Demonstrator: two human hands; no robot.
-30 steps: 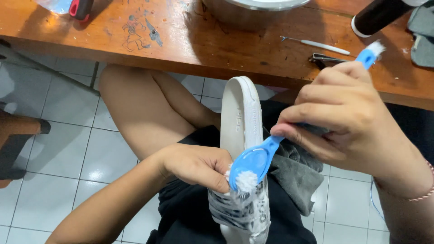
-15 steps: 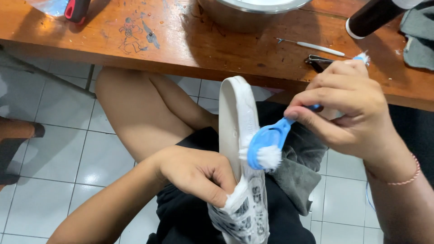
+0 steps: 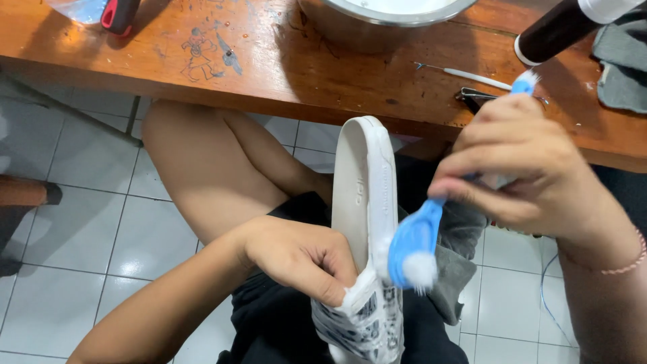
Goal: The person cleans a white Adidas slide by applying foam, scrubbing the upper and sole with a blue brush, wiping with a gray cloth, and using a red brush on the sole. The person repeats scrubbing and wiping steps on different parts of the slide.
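My left hand [image 3: 300, 256] grips a white shoe [image 3: 364, 195] near its heel, where crumpled printed paper [image 3: 367, 317] sticks out of the opening. The shoe stands on its side over my lap with the white sole facing left. My right hand [image 3: 532, 175] holds a blue toothbrush [image 3: 414, 246] by the handle. Its foamy white bristles rest against the right side of the sole's edge, close to my left fingers.
A worn wooden table [image 3: 269, 61] runs across the top, with a metal basin [image 3: 391, 17], a dark bottle [image 3: 559, 30], a thin metal tool [image 3: 465, 74] and a grey cloth [image 3: 623, 61]. A grey rag [image 3: 458, 269] lies on my lap. White floor tiles [image 3: 81, 222] lie below.
The toothbrush head has slid up along the sole's edge from the heel toward the middle, then back a little. My left hand keeps its hold on the shoe.
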